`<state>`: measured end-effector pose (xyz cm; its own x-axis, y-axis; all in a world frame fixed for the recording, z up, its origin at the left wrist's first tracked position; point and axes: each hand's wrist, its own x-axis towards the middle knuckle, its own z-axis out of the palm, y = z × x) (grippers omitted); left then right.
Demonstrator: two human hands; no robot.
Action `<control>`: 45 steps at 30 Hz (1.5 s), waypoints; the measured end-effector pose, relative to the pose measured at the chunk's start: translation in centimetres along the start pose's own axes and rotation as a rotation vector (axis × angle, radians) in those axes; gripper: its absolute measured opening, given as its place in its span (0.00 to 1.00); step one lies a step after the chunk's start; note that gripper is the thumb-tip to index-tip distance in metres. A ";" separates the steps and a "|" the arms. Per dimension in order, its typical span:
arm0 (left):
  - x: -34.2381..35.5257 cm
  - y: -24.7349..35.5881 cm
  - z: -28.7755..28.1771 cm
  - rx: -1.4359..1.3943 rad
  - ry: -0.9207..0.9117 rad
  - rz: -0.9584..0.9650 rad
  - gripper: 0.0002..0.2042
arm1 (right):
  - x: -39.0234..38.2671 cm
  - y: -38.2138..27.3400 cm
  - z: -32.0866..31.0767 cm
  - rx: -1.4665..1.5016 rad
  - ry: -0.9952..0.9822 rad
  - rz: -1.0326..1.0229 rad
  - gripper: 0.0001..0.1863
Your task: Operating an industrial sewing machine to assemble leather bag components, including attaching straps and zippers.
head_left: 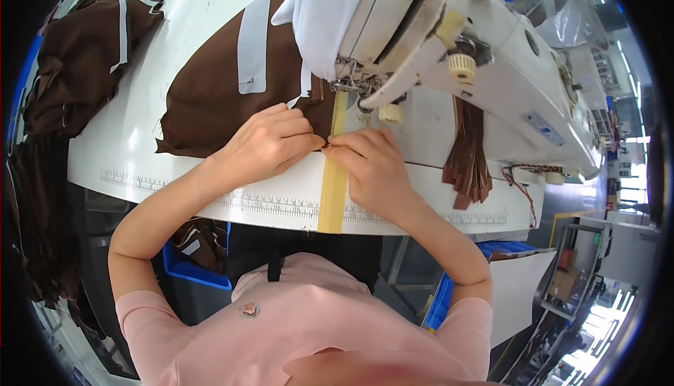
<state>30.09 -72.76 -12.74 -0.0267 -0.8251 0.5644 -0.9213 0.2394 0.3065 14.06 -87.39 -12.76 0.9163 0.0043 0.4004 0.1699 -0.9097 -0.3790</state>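
A brown fabric piece (210, 98) with a pale grey strip (254, 42) lies on the white sewing table, its right end running up to the sewing machine's needle area (351, 81). My left hand (270, 144) is closed at the near right corner of this piece, thumb and forefinger pinching its edge. Close against it, my right hand (372, 168) is also closed, fingertips pinched at the same corner. The fingers cover the exact spot they hold. Beneath my right hand a yellow tape strip (332, 203) runs from the machine to the table's front edge.
The white sewing machine (484, 56), draped with white cloth (326, 14), fills the upper right. Brown fabric strips (469, 154) lie right of my hands. More brown pieces (77, 70) are heaped at the left. Below the table edge stands a blue bin (200, 278) holding brown fabric.
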 end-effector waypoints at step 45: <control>2.4 -6.4 0.6 -0.003 -0.058 0.204 0.09 | 2.5 5.0 1.4 -0.189 0.159 -0.067 0.12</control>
<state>35.66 -76.54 -13.80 -0.2351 -0.7872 0.5702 -0.8934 0.4060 0.1922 17.68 -91.40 -14.80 0.8341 0.0152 0.5514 0.1435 -0.9712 -0.1903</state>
